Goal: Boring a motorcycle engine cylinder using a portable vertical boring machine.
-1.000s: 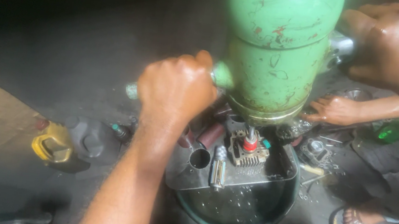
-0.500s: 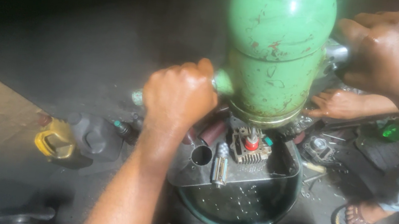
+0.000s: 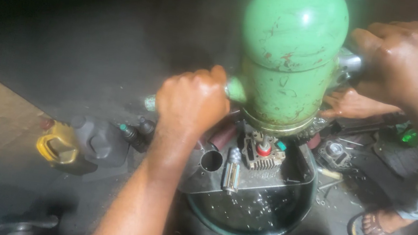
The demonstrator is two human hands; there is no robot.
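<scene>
A large green drill-like power tool with a scratched rounded body stands upright over a finned metal engine cylinder. My left hand is shut around the tool's left side handle. My right hand grips the metal handle on its right side. The cylinder rests on a grey metal plate laid across a dark round basin holding liquid. A metal sleeve lies on the plate beside a round hole.
Another person's hand reaches in behind the tool; a sandalled foot shows at the right. A yellow oil jug and a grey jug sit on the dark floor at left. Small engine parts lie right of the basin.
The view has shifted slightly, so the tool and both hands sit a little higher and further right in frame. Both hands keep their grip.
</scene>
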